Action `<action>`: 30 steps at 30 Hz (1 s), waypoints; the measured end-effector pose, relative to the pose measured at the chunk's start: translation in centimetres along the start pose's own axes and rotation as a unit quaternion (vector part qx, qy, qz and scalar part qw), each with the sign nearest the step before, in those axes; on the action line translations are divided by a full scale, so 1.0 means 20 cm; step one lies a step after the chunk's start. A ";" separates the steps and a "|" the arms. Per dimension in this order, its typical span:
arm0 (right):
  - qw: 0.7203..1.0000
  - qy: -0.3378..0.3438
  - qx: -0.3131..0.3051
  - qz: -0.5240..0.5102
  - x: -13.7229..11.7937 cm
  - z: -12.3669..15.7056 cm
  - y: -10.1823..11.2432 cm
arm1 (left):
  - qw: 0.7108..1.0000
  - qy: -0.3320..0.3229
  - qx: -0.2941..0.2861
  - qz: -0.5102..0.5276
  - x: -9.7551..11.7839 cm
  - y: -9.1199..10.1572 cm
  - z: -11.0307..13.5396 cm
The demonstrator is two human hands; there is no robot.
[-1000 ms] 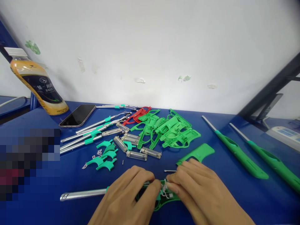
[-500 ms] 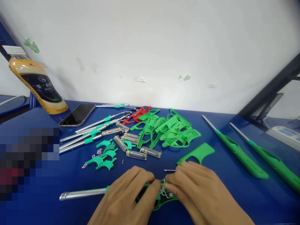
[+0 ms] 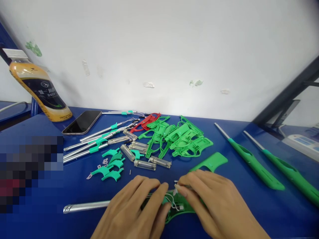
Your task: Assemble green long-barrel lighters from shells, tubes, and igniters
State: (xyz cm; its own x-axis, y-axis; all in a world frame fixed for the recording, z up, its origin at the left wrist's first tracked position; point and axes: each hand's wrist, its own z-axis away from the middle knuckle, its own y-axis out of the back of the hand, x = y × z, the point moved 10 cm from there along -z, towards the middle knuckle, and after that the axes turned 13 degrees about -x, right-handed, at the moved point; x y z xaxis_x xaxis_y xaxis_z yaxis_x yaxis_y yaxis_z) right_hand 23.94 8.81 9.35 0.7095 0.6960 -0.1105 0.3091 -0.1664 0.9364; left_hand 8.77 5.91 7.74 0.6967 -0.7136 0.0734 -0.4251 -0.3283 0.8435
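A half-built green lighter shell (image 3: 178, 206) with a long silver tube (image 3: 86, 206) lies on the blue table (image 3: 249, 212) near me. My left hand (image 3: 136, 209) presses down on the shell's left part, fingers curled over it. My right hand (image 3: 211, 202) covers the shell's right part, its fingertips pinched at a thin white wire (image 3: 171, 201) inside the shell. A small metal pin (image 3: 177, 181) lies just beyond my right fingertips. A loose green shell half (image 3: 210, 161) rests just behind my right hand.
Behind my hands lie a pile of green shells (image 3: 179, 137) with a red one (image 3: 146, 121), clear tubes (image 3: 144, 164), teal triggers (image 3: 111, 164) and silver nozzle tubes (image 3: 94, 142). Two finished green lighters (image 3: 251, 161) lie at right. A phone (image 3: 82, 122) and a bottle (image 3: 40, 88) stand at back left.
My left hand's fingers have slid slightly toward me and to the left. My right fingertips have lifted a little, so more of the white wire and the shell's inside shows.
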 end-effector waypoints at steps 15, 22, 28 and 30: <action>1.000 -0.015 0.009 0.009 0.04 0.00 0.00 | 0.999 0.001 -0.025 0.030 0.00 -0.01 -0.01; 1.000 -0.001 -0.008 0.001 0.04 0.01 0.00 | 0.998 -0.005 -0.041 0.037 0.00 -0.04 0.01; 1.000 0.005 -0.011 -0.005 0.02 0.01 -0.01 | 0.998 -0.006 -0.044 0.039 -0.01 -0.03 0.01; 1.000 0.005 -0.009 -0.006 0.02 0.01 -0.01 | 0.999 -0.004 -0.038 0.038 -0.01 -0.02 0.01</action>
State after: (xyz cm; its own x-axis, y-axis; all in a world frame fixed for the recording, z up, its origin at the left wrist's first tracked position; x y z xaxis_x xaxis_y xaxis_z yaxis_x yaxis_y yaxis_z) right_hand 24.32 9.02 8.95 0.6995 0.7046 -0.1191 0.3068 -0.1455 0.9406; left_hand 8.73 6.09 7.29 0.6597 -0.7394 0.1345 -0.4310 -0.2256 0.8737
